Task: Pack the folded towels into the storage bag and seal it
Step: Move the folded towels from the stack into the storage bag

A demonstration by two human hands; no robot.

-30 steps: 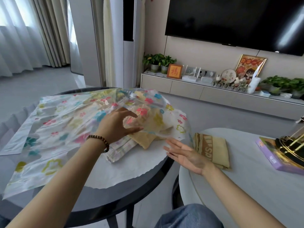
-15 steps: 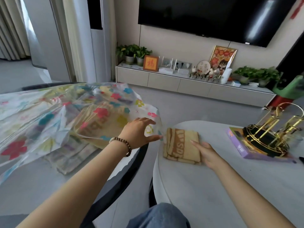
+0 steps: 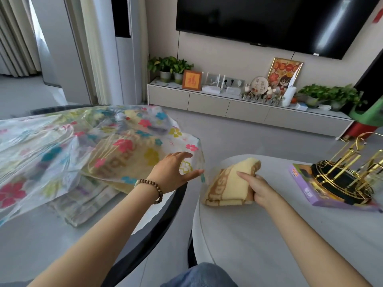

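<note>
Flower-printed clear plastic, the storage bag (image 3: 62, 146) sprawls over the dark round surface (image 3: 145, 235), its long axis running left to right and its mouth toward the white surface (image 3: 259, 245). Folded towels (image 3: 116, 160) already show inside it. The left hand (image 3: 176, 172), fingers spread, lifts the bag's open edge, likely to keep the mouth wide. The right hand (image 3: 259, 189) pinches the yellow-brown folded towel (image 3: 230, 183), one end raised and tilted toward the bag, ready to go in.

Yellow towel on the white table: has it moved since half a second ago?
Yes. The right hand has gripped the yellow towel and raised its far edge off the white table.
</note>
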